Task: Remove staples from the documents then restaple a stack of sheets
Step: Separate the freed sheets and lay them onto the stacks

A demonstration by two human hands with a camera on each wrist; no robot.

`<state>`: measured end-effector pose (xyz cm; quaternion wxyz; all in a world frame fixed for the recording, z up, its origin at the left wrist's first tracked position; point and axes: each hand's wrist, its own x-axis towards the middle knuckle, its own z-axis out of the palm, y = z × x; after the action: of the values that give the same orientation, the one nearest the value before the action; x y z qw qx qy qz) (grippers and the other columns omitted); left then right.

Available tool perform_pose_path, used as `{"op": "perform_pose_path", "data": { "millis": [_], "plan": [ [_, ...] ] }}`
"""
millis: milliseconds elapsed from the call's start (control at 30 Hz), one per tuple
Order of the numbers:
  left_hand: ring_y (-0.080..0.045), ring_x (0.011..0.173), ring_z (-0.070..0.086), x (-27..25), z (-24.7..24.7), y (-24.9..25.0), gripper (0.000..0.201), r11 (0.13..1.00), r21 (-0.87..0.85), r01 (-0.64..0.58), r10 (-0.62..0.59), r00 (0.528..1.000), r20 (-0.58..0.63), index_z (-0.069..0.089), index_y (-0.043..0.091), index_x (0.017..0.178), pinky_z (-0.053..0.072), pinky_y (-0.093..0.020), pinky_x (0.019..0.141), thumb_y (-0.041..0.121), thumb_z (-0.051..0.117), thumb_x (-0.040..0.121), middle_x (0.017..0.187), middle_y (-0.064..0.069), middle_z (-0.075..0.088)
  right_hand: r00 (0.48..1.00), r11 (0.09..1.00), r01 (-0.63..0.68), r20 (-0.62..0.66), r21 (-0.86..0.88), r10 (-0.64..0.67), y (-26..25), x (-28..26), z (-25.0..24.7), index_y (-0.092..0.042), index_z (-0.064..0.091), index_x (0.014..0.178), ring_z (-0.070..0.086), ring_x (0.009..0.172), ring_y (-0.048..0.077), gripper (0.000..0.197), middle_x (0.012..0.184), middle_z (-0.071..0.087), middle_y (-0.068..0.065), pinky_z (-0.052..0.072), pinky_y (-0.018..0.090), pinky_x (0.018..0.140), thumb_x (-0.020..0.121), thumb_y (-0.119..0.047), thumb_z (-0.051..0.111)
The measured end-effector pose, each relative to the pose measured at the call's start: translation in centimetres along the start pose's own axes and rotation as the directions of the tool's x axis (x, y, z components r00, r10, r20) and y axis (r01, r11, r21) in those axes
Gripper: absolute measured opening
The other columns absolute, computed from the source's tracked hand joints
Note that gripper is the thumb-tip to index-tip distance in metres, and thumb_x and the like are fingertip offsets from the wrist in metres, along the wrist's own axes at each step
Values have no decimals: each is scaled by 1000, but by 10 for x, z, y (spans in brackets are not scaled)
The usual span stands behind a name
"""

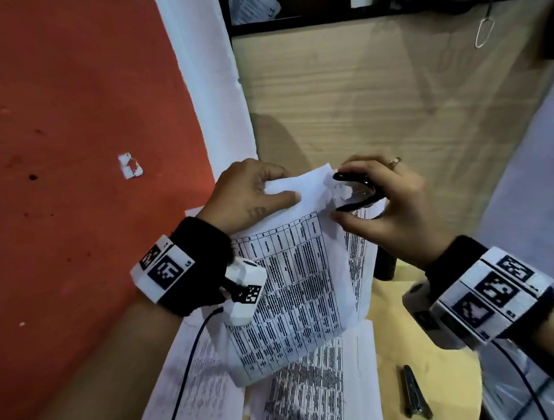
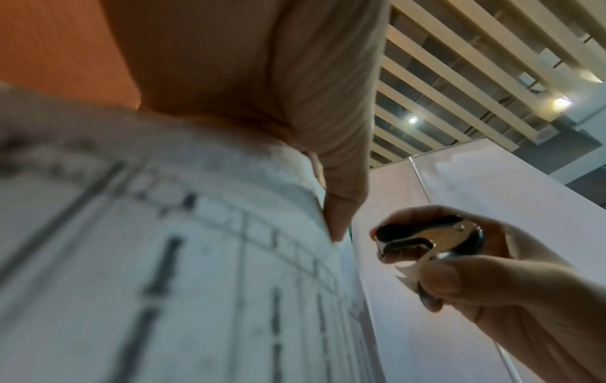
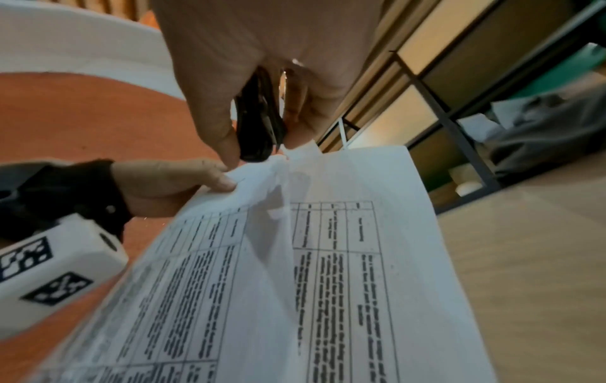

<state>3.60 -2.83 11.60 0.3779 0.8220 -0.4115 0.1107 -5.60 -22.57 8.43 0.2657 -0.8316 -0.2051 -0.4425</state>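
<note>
Red floor fills the frame's left. At centre, the left hand (image 1: pixel 247 192) pinches the top corner of a lifted document (image 1: pixel 294 275). Right of it, the right hand (image 1: pixel 382 200) grips a staple remover (image 1: pixel 354 191) at that corner. Lower right, a stapler (image 1: pixel 415 393) lies on the bench (image 1: pixel 444 372).

So the right hand (image 3: pixel 262 77) comes down from the top, thumb and fingers (image 3: pixel 213 124) pinching a black staple remover (image 3: pixel 259 129) whose tip sits right at the top corner of the printed document (image 3: pixel 328 259). The top sheet's corner is curled up there. The left hand (image 3: pixel 170 181) grips that same corner from the left, thumb on top, with a black wristband (image 3: pixel 72 191) and a white camera box (image 3: pixel 55 274) with black markers behind it. The wooden table (image 3: pixel 524 259) runs along the right, dark-framed shelving (image 3: pixel 459 124) at its far edge.
</note>
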Motion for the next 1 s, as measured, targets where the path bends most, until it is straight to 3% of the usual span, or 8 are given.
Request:
{"op": "perform_pose_path", "data": {
  "millis": [133,233,333,433,500,833,1000],
  "plan": [
    [-8,59,50,-2,0,3,39,998,-51,-21,22,1000,3,68,14,72,46,-36,64,53,63,67,59,-2,59,991,989,129,50,-67,-126,-8,4,5,0,65,104,59,94,25,41,105,63,13,47,28,83,73,-26,75],
    [-16,62,51,-2,2,5,45,996,-83,-32,34,999,26,70,8,77,47,-46,67,52,68,69,68,-19,62,979,975,197,72,-98,-191,-10,9,9,1,66,106,60,96,28,42,106,64,15,48,34,82,75,-28,72],
    [-20,67,58,-2,1,8,45,993,-119,-23,27,999,36,74,12,82,49,-50,73,55,69,67,77,-20,68,965,950,261,75,-172,-252,-12,12,9,1,67,104,63,91,32,39,104,66,15,53,40,73,72,-20,76],
    [-5,65,53,-5,1,12,36,986,-165,-7,12,999,34,75,23,76,46,-38,67,56,70,64,68,-6,69,940,909,342,104,-240,-326,-14,13,9,2,68,102,64,84,35,36,103,67,16,54,41,66,72,-17,77],
    [-2,62,51,-6,1,15,34,982,-191,-2,8,1000,27,74,25,72,40,-31,63,56,70,62,63,0,67,930,894,366,110,-257,-349,-14,13,8,3,67,101,63,81,36,36,102,67,16,54,41,64,72,-16,77],
    [-8,71,54,-7,5,17,42,963,-270,-9,9,1000,-1,75,12,78,47,-42,71,51,71,62,77,-19,69,926,873,379,113,-306,-362,-20,16,5,2,69,95,63,76,33,29,96,69,13,54,35,60,72,-15,76],
    [-8,69,53,-9,3,19,37,954,-299,-6,23,998,52,75,14,77,42,-34,68,49,72,66,71,-13,68,928,877,372,121,-303,-351,-21,16,5,1,69,93,62,74,33,29,93,68,13,53,37,57,72,-16,77]
  ]
}}
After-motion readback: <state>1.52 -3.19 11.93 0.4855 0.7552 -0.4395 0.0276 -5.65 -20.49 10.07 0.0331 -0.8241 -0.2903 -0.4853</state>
